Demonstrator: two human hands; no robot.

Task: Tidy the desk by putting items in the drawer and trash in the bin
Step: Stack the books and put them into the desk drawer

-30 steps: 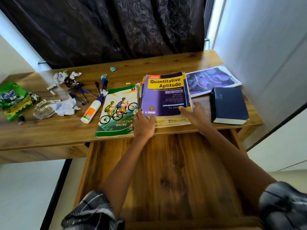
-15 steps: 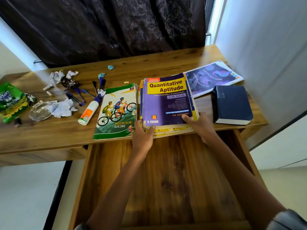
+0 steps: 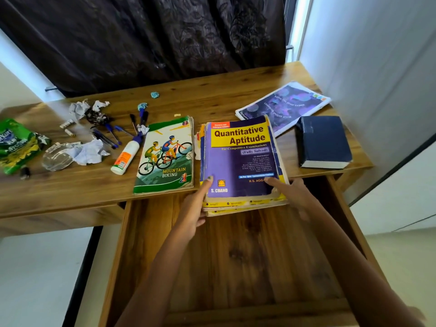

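In the head view, both hands hold the near edge of a stack of worn paperback books topped by a purple-and-yellow "Quantitative Aptitude" volume (image 3: 240,159), which overhangs the front lip of the wooden bench (image 3: 70,187) above the open wooden drawer (image 3: 236,256). The left hand (image 3: 197,210) pinches the stack's near left corner, thumb on the cover and fingers apparently curled underneath, though the view hides them; the right hand (image 3: 291,195) presses its thumb on the near right corner with fingers wrapped below. The grip on each side is thus closed on the stack, not spread. Just left of the left hand lies a green "Mountain Biking" booklet (image 3: 165,156); beyond the right hand sit a thick dark-blue hardback (image 3: 323,142) and a purple magazine (image 3: 283,105). To do this step well, I judge the stack should be drawn toward the body level, both thumbs clamping so the loose lower books do not slide, then lowered flat into the drawer directly beneath the hands.
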